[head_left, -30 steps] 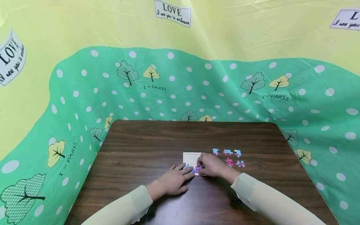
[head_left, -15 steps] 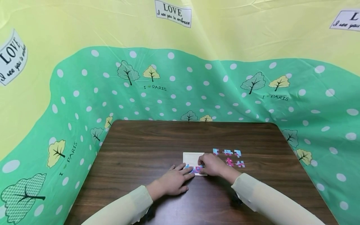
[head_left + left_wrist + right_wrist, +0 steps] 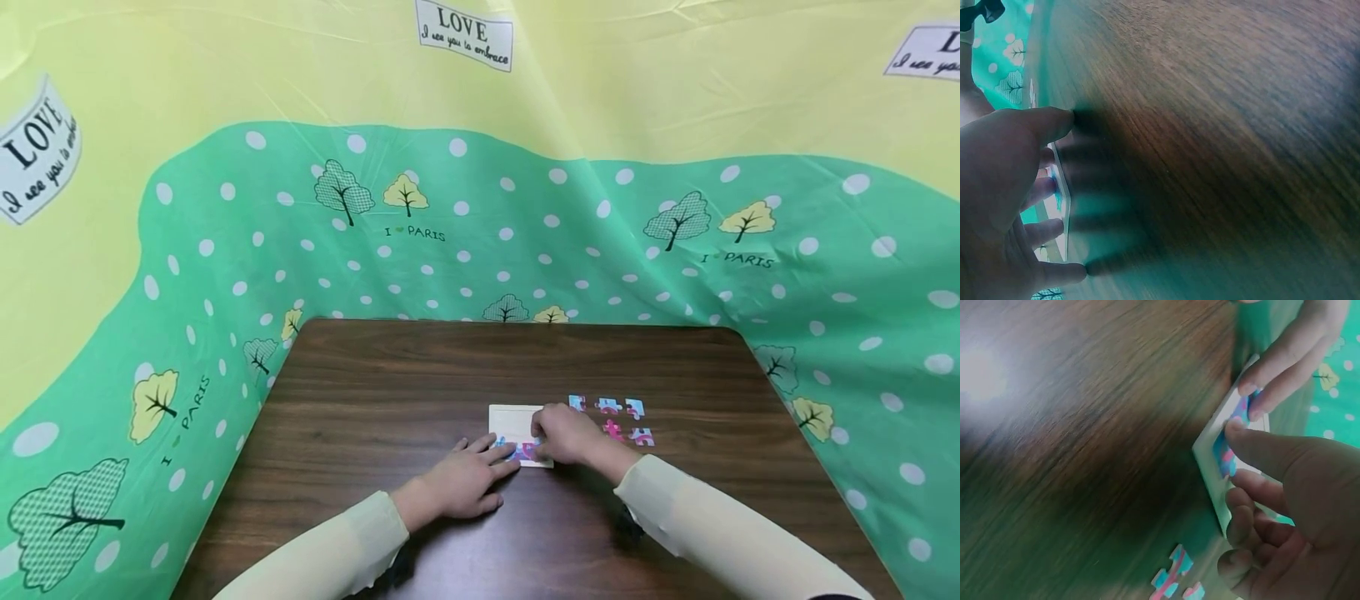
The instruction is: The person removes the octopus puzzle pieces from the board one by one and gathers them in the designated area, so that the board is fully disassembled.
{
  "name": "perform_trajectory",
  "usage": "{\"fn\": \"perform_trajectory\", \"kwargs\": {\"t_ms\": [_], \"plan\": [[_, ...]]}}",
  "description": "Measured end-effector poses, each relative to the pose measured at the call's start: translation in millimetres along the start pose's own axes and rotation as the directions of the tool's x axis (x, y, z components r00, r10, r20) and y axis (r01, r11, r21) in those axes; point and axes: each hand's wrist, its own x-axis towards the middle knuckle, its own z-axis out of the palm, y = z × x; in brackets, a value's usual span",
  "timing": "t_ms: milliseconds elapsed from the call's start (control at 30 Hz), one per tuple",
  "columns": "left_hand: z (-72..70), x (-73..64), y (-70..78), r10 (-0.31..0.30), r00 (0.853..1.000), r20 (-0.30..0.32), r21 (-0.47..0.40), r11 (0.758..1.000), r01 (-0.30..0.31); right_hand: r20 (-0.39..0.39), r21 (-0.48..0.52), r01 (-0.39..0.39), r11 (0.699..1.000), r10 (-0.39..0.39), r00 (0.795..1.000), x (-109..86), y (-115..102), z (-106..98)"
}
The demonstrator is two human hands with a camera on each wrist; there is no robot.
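Note:
A small pale puzzle tray (image 3: pixel 512 420) lies on the table, with colourful jigsaw pieces (image 3: pixel 525 451) along its near side and bare backing beyond them. My left hand (image 3: pixel 462 483) lies with fingers spread, some tips on the tray's left part and its pieces; the thumb rests on the table. At the tray's right end my right hand (image 3: pixel 572 434) works on a blue and pink jigsaw piece (image 3: pixel 1225 456). In the right wrist view its thumb and index finger pinch that piece at the row's end. The other right fingers are curled, and this hand hides the tray's right edge.
Several loose jigsaw pieces lie right of the tray: blue ones (image 3: pixel 608 406) in a back row, with a pink piece (image 3: pixel 612 430) and a blue-pink piece (image 3: pixel 641 437) nearer. The brown wooden table (image 3: pixel 390 375) ends at a green and yellow curtain (image 3: pixel 450 217).
My right hand has shifted very slightly away and to the right, and more of the pieces beside its fingertips shows. The left hand stays in place on the tray.

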Motion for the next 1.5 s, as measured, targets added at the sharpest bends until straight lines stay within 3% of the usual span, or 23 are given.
{"fn": "perform_trajectory", "kwargs": {"t_ms": [167,400,633,1067,1300,1500], "plan": [[-0.7,1.1,-2.0,-0.001,1.0,0.002,-0.007,1.0,0.001,0.007,0.014,-0.007,1.0,0.007,1.0,2.8,6,0],[-4.4,1.0,-2.9,0.008,1.0,0.015,0.001,1.0,-0.008,0.033,0.156,-0.023,0.988,0.018,0.999,4.7,5,-5],[-3.8,1.2,-0.2,0.005,1.0,0.031,-0.001,1.0,-0.005,0.037,0.245,0.014,0.969,-0.023,0.999,0.8,9,-7],[-0.8,1.8,-0.4,-0.012,0.999,0.035,-0.009,1.0,0.012,-0.05,0.434,0.07,0.898,-0.053,0.997,-22.5,34,-12],[-0.1,2.2,0.1,-0.017,0.999,0.035,-0.027,0.999,0.018,-0.06,0.558,0.026,0.83,0.008,0.998,-44.6,59,-16],[-1.2,0.9,1.3,-0.014,1.0,0.026,-0.028,1.0,0.015,-0.085,0.579,-0.009,0.815,0.071,0.994,-66.8,81,-19]]}}
